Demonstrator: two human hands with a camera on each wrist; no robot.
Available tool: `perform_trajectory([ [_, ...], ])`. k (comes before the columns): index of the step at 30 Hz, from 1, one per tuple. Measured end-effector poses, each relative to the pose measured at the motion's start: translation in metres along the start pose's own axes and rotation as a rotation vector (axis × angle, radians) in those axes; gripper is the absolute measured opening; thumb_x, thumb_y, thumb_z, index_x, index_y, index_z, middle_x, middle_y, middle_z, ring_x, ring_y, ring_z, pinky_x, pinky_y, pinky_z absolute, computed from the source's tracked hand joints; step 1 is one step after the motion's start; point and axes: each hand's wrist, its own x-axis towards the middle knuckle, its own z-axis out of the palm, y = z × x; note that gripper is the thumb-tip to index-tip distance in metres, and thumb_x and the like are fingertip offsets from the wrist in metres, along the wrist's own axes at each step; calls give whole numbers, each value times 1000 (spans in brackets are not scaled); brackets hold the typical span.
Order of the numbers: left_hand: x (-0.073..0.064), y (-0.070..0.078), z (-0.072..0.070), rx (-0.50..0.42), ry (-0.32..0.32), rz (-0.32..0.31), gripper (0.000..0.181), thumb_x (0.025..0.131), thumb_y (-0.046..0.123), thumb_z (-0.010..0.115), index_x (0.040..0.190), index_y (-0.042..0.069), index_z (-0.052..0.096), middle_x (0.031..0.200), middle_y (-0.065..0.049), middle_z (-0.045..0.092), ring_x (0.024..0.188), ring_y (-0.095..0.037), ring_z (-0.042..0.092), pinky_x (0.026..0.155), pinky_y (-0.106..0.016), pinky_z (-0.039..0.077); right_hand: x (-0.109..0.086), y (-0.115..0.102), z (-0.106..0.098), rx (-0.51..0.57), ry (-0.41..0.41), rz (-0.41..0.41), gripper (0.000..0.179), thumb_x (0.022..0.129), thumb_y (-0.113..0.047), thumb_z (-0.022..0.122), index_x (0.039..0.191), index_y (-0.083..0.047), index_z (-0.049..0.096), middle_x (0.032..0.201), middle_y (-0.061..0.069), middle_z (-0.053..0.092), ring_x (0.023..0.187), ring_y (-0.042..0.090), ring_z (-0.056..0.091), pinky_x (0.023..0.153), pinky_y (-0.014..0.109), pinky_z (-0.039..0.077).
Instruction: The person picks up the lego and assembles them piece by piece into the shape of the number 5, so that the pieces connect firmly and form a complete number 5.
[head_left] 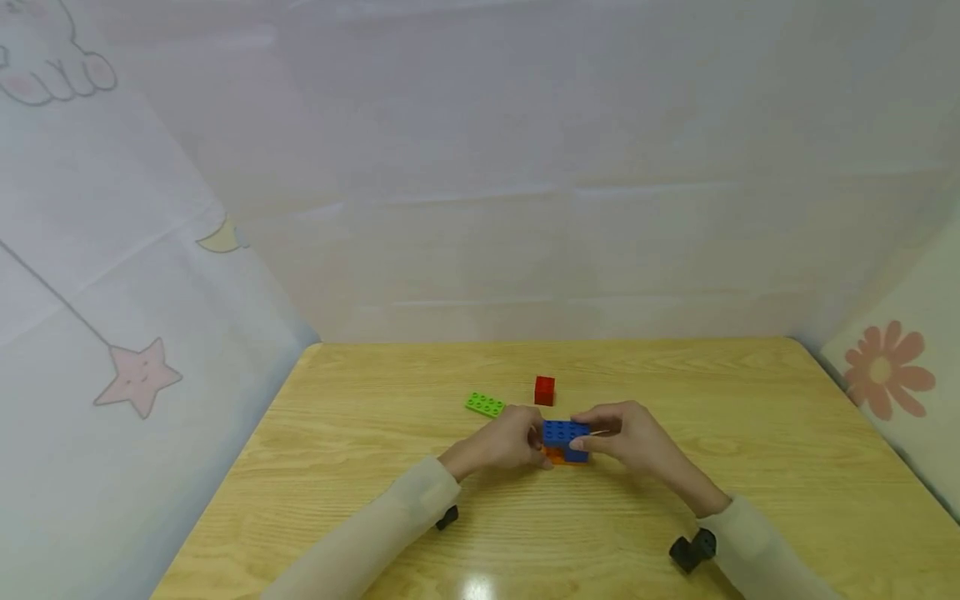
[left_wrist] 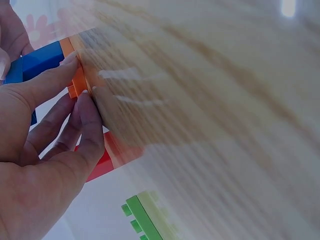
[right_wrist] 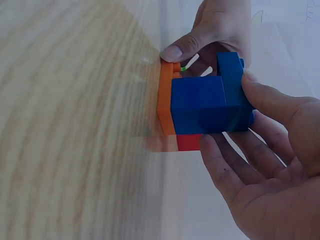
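My left hand (head_left: 510,439) pinches the left end of an orange toy brick plate (right_wrist: 165,102) between thumb and fingers, low against the tabletop. On the right end of that plate sits a blue cube-shaped brick (right_wrist: 197,105). A long blue studded brick (head_left: 564,431) lies across the top, its left part overhanging the orange plate. From the right, my right hand (head_left: 630,432) holds the long blue brick, thumb on the near side and fingers on the far side. In the left wrist view the left hand's fingers partly cover the orange plate (left_wrist: 78,82).
Behind the stack stands a red brick (head_left: 544,391). A bright green studded plate (head_left: 484,404) lies to its left, beyond the left hand. The wooden table (head_left: 360,467) is bordered by pale printed cloth at the back and sides.
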Motion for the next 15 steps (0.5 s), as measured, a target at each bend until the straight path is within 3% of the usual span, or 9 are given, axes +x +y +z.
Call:
perform_trajectory([
  [7,1,2,-1,9,-4,12,23,84,19,91,96,11,72,93,3,66,77,-4,61,68,-18,54,1,-1,-3,-18,-12,10,42,91,-36,83,126,-13,77,121,8,79,108,24,76,88,37,64],
  [15,2,-1,0,-5,-13,9,20,84,18,91,98,14,76,92,5,65,78,-4,60,69,-18,53,6,-2,-6,-24,-49,-20,35,91,-34,83,119,-14,80,118,8,79,104,19,75,86,32,63],
])
